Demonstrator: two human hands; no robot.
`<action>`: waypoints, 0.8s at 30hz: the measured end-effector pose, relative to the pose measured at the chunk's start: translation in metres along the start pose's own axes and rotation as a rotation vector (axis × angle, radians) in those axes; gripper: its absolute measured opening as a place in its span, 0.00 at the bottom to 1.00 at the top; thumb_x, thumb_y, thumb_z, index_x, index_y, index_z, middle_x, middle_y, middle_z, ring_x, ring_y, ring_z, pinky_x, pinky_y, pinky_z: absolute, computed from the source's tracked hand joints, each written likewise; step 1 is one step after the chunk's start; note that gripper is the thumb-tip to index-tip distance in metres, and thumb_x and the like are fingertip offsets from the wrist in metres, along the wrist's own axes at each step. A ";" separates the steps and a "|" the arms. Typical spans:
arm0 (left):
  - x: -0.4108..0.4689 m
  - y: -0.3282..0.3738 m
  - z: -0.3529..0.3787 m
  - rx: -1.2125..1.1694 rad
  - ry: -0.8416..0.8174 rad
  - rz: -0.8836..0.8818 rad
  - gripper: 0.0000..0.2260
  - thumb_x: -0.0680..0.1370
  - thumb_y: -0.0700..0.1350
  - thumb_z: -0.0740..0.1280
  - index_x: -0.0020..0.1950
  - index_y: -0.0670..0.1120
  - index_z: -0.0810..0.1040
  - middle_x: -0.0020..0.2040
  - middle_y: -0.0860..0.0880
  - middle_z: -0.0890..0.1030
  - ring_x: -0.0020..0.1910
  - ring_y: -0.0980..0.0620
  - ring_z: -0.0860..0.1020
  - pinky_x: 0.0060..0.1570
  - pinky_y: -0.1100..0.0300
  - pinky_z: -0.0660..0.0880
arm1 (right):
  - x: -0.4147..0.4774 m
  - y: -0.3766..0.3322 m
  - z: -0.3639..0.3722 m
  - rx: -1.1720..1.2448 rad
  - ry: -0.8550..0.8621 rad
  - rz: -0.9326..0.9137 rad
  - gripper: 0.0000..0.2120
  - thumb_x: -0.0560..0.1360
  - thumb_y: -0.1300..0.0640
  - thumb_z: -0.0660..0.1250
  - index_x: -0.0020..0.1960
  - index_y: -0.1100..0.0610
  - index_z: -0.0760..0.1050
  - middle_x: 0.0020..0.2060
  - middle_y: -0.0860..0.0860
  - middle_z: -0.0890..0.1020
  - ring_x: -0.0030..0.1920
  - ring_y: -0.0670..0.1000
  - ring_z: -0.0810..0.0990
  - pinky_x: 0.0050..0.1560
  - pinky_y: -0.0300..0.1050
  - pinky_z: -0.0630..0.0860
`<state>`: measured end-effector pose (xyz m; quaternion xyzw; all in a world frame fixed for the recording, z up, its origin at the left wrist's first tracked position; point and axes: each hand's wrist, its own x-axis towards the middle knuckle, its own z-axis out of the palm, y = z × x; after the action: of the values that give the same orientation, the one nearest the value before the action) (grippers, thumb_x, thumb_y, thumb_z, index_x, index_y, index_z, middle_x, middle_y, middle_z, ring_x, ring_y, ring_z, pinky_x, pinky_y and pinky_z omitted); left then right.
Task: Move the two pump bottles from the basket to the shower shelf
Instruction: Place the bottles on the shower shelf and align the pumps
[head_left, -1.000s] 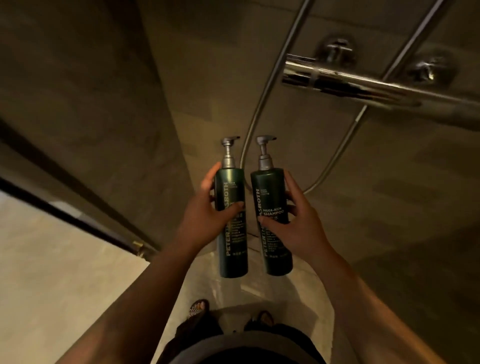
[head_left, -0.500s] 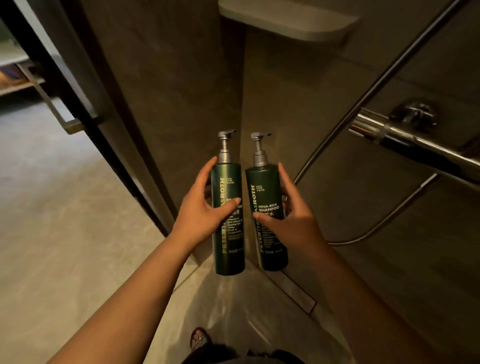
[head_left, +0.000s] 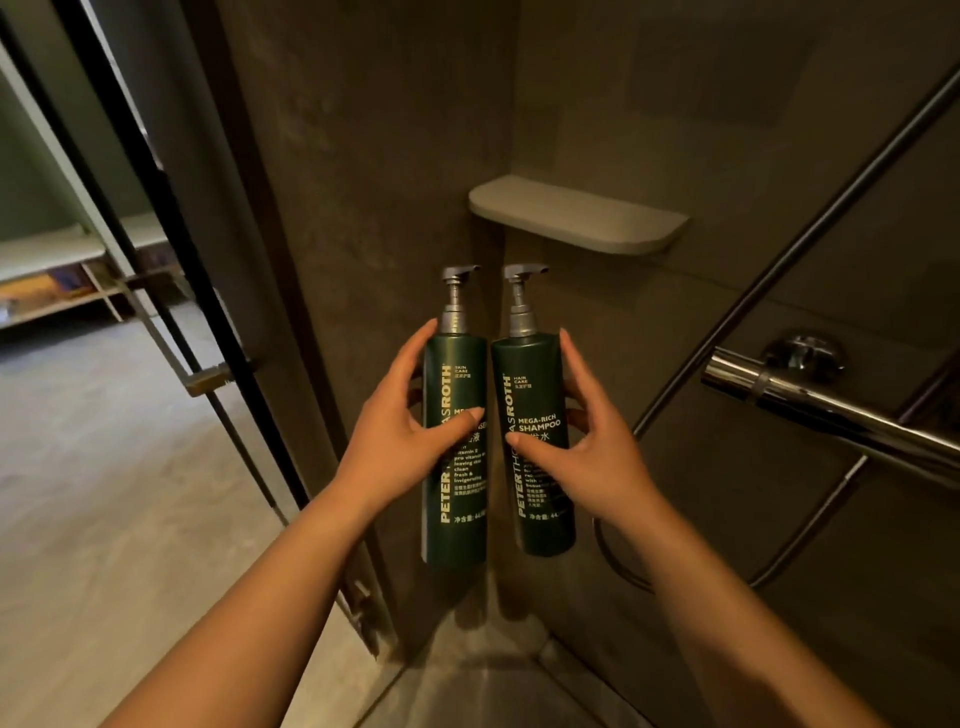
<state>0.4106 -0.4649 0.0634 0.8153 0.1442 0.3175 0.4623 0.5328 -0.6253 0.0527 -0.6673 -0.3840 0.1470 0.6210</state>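
I hold two dark green pump bottles upright, side by side, in the air in front of the shower corner. My left hand (head_left: 400, 436) grips the left pump bottle (head_left: 456, 499), labelled skin care. My right hand (head_left: 592, 447) grips the right pump bottle (head_left: 540, 374), labelled shampoo. Both have grey pump heads pointing right. The grey shower shelf (head_left: 576, 215) juts from the wall corner above and slightly right of the bottles, with nothing on it. The basket is not in view.
A chrome shower mixer bar (head_left: 831, 410) sticks out at the right, with a riser rail (head_left: 810, 234) and a looping hose (head_left: 810, 525) beside it. A black-framed glass door (head_left: 171, 291) stands at the left, with wooden shelving (head_left: 52, 280) beyond it.
The view has tilted up and swung left, bringing the whole shelf into sight above the bottles. Both hands keep their hold, with the bottles still side by side.
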 end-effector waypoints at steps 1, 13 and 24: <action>0.006 0.005 -0.005 0.000 0.003 0.016 0.37 0.68 0.52 0.74 0.69 0.69 0.56 0.57 0.74 0.66 0.51 0.82 0.66 0.40 0.84 0.64 | 0.004 -0.006 0.000 -0.001 0.002 -0.013 0.46 0.66 0.62 0.75 0.68 0.30 0.53 0.56 0.28 0.69 0.52 0.24 0.70 0.41 0.21 0.69; 0.066 0.042 -0.035 -0.039 -0.065 0.196 0.38 0.66 0.52 0.75 0.69 0.68 0.58 0.58 0.71 0.68 0.55 0.79 0.66 0.43 0.82 0.66 | 0.042 -0.052 0.000 -0.016 0.110 -0.123 0.46 0.65 0.60 0.76 0.69 0.31 0.55 0.58 0.31 0.68 0.52 0.24 0.71 0.41 0.23 0.71; 0.125 0.085 -0.041 -0.120 -0.140 0.356 0.38 0.63 0.58 0.73 0.69 0.68 0.60 0.58 0.70 0.71 0.55 0.76 0.69 0.44 0.81 0.67 | 0.071 -0.099 -0.027 -0.015 0.179 -0.093 0.45 0.58 0.50 0.77 0.64 0.24 0.56 0.56 0.36 0.72 0.50 0.30 0.76 0.39 0.30 0.76</action>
<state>0.4730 -0.4166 0.1982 0.8189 -0.0542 0.3447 0.4557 0.5655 -0.6023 0.1710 -0.6638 -0.3585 0.0547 0.6541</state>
